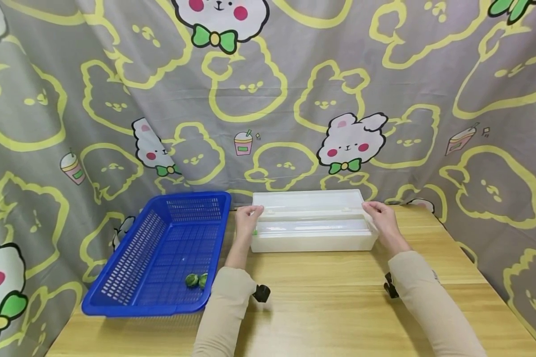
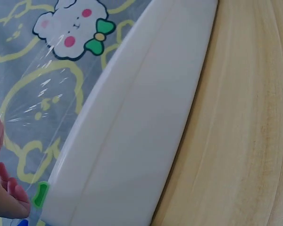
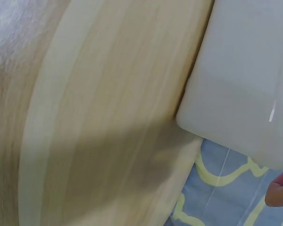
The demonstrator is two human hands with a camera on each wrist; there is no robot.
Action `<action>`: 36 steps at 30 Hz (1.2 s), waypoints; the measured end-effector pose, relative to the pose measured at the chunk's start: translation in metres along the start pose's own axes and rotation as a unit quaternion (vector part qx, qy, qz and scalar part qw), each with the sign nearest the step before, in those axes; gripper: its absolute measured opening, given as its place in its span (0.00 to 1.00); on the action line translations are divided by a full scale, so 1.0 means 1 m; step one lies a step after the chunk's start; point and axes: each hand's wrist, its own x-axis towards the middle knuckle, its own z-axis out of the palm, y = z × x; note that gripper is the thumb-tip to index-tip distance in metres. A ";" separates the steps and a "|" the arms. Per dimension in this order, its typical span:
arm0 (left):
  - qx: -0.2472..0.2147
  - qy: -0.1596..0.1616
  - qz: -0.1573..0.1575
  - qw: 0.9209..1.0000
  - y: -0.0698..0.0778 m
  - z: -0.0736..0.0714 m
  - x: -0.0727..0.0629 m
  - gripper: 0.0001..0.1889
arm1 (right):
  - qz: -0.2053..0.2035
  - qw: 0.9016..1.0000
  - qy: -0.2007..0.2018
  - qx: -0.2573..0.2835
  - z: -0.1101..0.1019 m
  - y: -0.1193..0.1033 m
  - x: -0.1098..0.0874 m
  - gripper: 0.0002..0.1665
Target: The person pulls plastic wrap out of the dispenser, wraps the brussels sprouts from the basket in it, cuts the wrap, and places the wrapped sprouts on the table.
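Observation:
A long white cling film dispenser (image 1: 312, 243) stands at the back of the table, its pale lid (image 1: 308, 199) raised. Inside lies a shiny roll of cling film (image 1: 312, 226). At the left end my left hand (image 1: 245, 225) pinches the film's edge between thumb and fingers. The left wrist view has the clear film (image 2: 42, 103) stretched, with creases, beside the box. My right hand (image 1: 384, 225) pinches at the opposite end, by the lid's corner; the film there is hard to see. A green end piece (image 2: 40, 195) shows near the left fingers.
Left of the dispenser is a blue plastic basket (image 1: 161, 311) with small green vegetables (image 1: 191, 280) like Brussels sprouts. A patterned grey curtain (image 1: 268, 99) hangs behind the wooden table (image 1: 321, 312). Black wrist-worn devices (image 1: 261, 293) sit under both sleeves.

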 end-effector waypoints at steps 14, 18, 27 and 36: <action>-0.022 -0.020 -0.003 1.000 0.010 -0.008 -0.002 0.11 | -0.002 0.998 -0.051 0.042 -0.008 -0.010 -0.006 0.07; -0.024 -0.027 -0.013 0.999 0.015 -0.009 -0.002 0.12 | -0.003 0.997 -0.054 0.048 -0.011 -0.013 -0.006 0.07; -0.031 -0.026 -0.008 0.999 0.029 -0.009 -0.003 0.12 | -0.007 0.996 -0.063 0.062 -0.015 -0.024 -0.005 0.06; -0.043 -0.029 -0.011 0.999 0.040 -0.010 -0.005 0.13 | -0.006 0.995 -0.049 0.082 -0.015 -0.033 -0.009 0.09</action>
